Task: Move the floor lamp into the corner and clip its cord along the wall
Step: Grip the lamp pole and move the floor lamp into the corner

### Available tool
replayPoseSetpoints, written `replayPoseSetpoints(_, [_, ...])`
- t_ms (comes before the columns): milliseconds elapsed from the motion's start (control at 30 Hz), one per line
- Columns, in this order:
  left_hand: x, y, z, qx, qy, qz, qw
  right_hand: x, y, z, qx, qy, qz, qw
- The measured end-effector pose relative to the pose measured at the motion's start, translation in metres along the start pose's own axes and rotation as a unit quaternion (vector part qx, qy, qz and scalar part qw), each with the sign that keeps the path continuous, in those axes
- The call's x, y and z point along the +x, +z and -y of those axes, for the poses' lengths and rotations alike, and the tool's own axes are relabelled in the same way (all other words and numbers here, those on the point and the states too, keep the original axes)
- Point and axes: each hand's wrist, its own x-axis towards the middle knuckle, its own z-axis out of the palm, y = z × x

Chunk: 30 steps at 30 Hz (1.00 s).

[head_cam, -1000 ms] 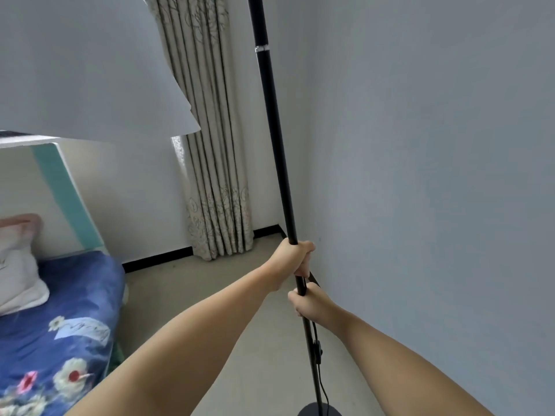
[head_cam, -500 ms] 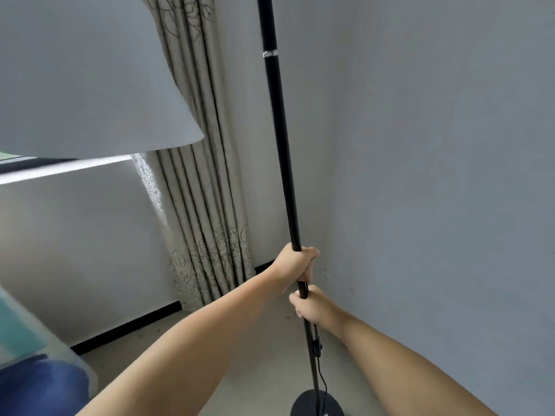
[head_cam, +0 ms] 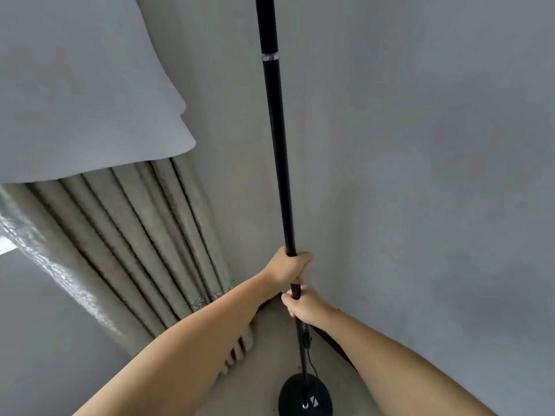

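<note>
Both hands on the slim black metal pole of the floor lamp [head_cam: 277, 163], stacked one above the other. Left hand [head_cam: 289, 267] uppermost, fingers wrapped fully round the pole in a closed fist. Right hand [head_cam: 303, 304] directly beneath, touching or nearly touching the left, also curled tight round the pole. Neither hand is spread.

Lamp stands close to the room corner, where the grey plaster wall [head_cam: 435, 175] on the right meets the wall behind the beige pleated curtain [head_cam: 144, 235]. Round black flat base [head_cam: 304, 396] sits low in view, near the dark skirting. Whether it rests on the pale floor [head_cam: 270, 355] or hangs just clear of it cannot be told from this angle. White fabric lampshade [head_cam: 84, 85] juts in at upper left, overlapping the curtain in view. Thin black cord [head_cam: 310, 360] drops beside the pole, with a small inline switch, toward the base.

Step in hand, as judged: the final walk of the lamp into the corner; clipping not yet begun.

To do it well:
- Keep the pole plumb; the shade side is heavy and will want to tip left.
- Set the base down flat, not on one edge.
- Keep the cord out from under the base, trailing on the wall side.
- Leave the shade free of the curtain folds.
</note>
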Motion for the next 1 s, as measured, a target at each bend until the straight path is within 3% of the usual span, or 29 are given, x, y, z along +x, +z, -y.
replayPoseSetpoints(233, [0.117,-0.072,0.006,0.004,-0.028,-0.023,0.999,0.134,0.0,0.027,0.045,0.032,0.014,0.998])
replayPoseSetpoints(500, [0.216,-0.107,0.04,0.071,-0.01,0.064,0.995,0.235,0.005,0.022,0.094,0.076,-0.067,0.99])
replayPoseSetpoints(800, [0.259,-0.114,0.035,0.044,0.014,0.066,0.997,0.271,-0.005,0.022,0.142,0.102,-0.108,0.979])
replayPoseSetpoints(1000, [0.244,-0.119,0.033,0.064,0.04,0.106,0.991,0.253,-0.011,0.014,0.044,0.091,-0.093,0.99])
